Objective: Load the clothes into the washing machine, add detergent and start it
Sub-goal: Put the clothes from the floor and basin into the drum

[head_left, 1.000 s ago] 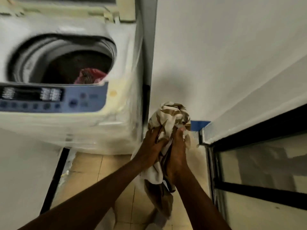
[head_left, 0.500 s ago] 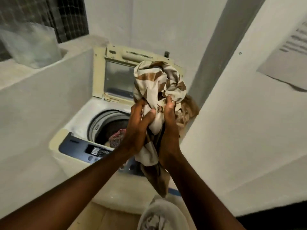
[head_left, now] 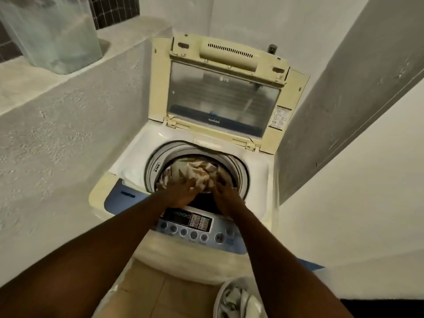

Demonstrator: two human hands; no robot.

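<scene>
A cream top-loading washing machine stands in a narrow alcove with its lid raised. A beige cloth with brown patches lies bunched in the mouth of the drum. My left hand and my right hand are both at the drum's front rim, blurred. Their fingers are spread against the near side of the cloth. The blue control panel lies just under my wrists. No detergent is in view.
A white laundry basket holding more clothes sits on the tiled floor at the bottom right. A clear plastic container stands on the ledge at the top left. Rough white walls close in on both sides of the machine.
The cloth that both hands held bunched above the machine has gone down into the drum. My fingers have spread apart, and both hands have dropped to the drum's rim.
</scene>
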